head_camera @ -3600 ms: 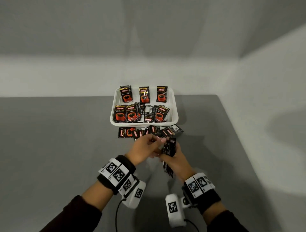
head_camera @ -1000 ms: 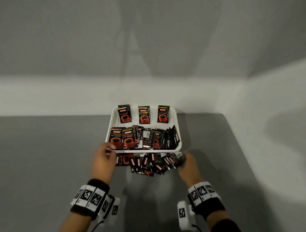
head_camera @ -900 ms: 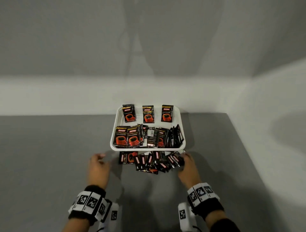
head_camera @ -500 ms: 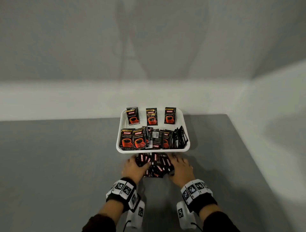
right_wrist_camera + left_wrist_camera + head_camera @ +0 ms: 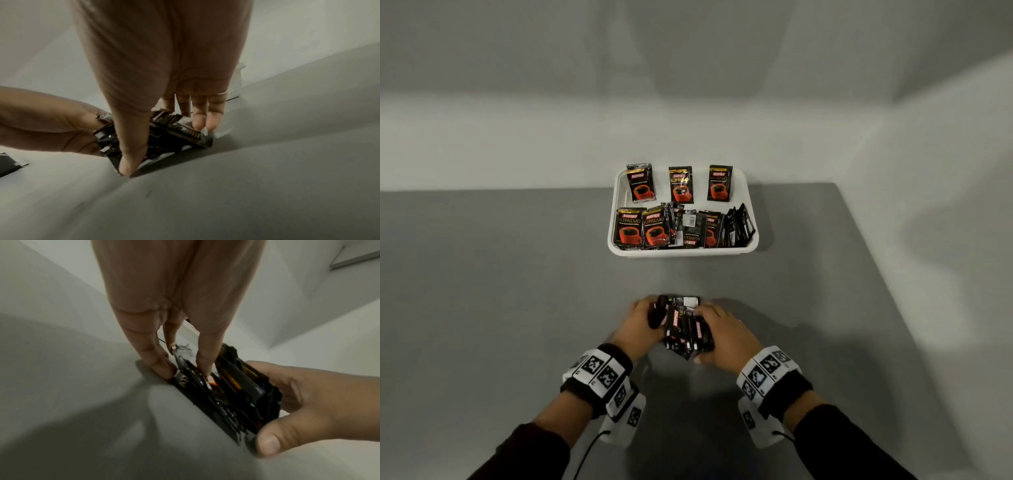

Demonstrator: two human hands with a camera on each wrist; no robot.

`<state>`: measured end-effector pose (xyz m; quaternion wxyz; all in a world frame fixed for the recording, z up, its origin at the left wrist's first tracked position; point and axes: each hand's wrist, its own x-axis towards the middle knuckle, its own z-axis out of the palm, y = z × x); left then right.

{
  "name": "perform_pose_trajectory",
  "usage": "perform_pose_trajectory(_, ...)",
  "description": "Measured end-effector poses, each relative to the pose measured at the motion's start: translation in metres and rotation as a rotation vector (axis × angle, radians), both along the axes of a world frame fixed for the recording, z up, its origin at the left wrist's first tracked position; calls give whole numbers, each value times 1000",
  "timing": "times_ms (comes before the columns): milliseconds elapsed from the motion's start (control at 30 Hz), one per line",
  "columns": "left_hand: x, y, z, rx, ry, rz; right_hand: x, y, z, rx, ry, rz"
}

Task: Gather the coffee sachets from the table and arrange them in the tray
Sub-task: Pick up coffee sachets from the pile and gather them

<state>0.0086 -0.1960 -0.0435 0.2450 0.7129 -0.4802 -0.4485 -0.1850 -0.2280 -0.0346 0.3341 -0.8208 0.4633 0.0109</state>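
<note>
Black foil coffee sachets (image 5: 685,325), glossy with red cups printed on them, sit bunched on edge between your two hands on the matte grey table (image 5: 500,291), too tightly packed to count. Your left hand (image 5: 637,325) and right hand (image 5: 726,337) clamp the bunch from either side, fingers curled round it. Well ahead, the white rectangular plastic tray (image 5: 683,253) holds three sachets standing along its back wall and a crowded front row.

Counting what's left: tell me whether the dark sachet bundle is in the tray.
Out. Both hands press the bundle on the grey table.
</note>
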Motion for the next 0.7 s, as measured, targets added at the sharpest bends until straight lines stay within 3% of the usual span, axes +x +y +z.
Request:
perform_pose_trajectory(267, -19, 44, 3, 36, 24, 51, 14, 52, 1, -83, 40, 13)
perform_pose_trajectory(700, -28, 60, 19, -21, 181, 137, 15, 46, 10, -43, -43, 19)
